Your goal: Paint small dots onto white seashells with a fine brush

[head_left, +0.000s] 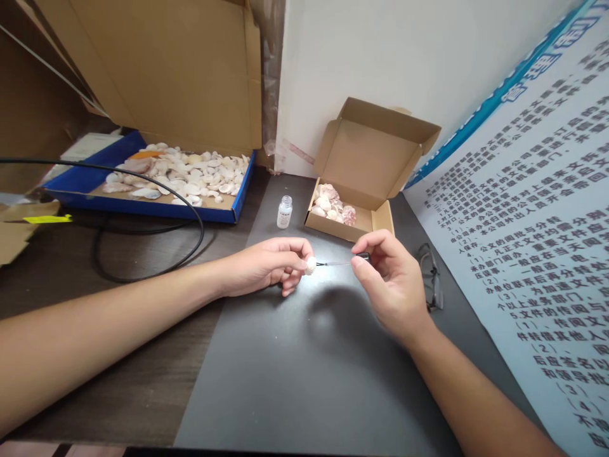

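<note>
So I've got 1 small white shell (311, 267) pinched between the thumb and fingers of my left hand (266, 270), just over the dark mat (285, 387). My right hand (394, 285) is clamped on a thin black-handled applicator (363, 256), tip right by the shell, can't tell if touching. There's 1 little bottle (284, 214) beyond, near an open cardboard box (328, 226) of shells.

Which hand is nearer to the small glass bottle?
Left. The left hand is just in front of the small glass bottle, on the camera side, not touching it. The right hand is farther off, to the bottle's right and also toward the camera.
</note>
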The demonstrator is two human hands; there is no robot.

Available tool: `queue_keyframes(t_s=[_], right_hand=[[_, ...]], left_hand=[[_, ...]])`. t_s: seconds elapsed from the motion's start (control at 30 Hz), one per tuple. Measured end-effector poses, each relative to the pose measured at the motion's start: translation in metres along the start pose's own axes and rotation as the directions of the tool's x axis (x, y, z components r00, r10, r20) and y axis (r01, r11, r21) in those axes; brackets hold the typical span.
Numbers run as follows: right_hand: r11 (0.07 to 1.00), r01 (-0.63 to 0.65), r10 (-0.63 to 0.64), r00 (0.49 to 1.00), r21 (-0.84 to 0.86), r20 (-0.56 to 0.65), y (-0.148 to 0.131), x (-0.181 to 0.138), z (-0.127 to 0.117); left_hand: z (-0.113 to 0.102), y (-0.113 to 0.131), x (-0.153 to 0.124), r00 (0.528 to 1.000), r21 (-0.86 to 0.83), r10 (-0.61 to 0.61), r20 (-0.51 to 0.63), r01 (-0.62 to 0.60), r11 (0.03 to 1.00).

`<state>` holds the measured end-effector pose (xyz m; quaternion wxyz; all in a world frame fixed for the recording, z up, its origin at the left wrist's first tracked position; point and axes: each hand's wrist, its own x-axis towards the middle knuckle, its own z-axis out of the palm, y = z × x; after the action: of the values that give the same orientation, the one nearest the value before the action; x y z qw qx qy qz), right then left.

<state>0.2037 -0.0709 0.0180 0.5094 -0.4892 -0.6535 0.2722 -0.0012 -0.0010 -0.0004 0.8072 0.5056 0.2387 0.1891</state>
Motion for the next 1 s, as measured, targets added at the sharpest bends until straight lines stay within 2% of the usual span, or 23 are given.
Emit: queue_keyframes(t_s=[0.1,0.3,0.47,0.67,1.0], right_hand=[[1.0,0.004,-0.005,1.0,0.031,0.004,0.0006,-0.0003,-0.0002],[1.0,-0.016,0.016,1.0,-0.023,-0.014,0.0013,0.0006,-0.0002],[0.999,-0.005,0.004,1.0,0.044,0.019,0.0004,0.0,-0.0009],[0.997,-0.022,0.022,1.0,-0.075,-0.008,0.0008,0.0009,0.0004],[0.993,-0.037,0.035,0.999,0.112,0.019,0.0016,0.0003,-0.0014]], left_hand=[[-0.0003,-0.0002,0.0003,1.0,-0.005,-0.003,0.001,0.003,1.0],[-0.0006,-0.0003,0.0005,1.0,-0.001,-0.005,-0.001,0.005,1.0],[-0.0001,0.0001,0.0003,1.0,-0.002,-0.007,-0.001,0.007,1.0],[0.0001,0.001,-0.0002,1.0,-0.001,-0.005,0.003,0.005,1.0],[-0.0007,-0.0002,0.0002,1.0,0.001,0.003,0.005,-0.003,1.0]])
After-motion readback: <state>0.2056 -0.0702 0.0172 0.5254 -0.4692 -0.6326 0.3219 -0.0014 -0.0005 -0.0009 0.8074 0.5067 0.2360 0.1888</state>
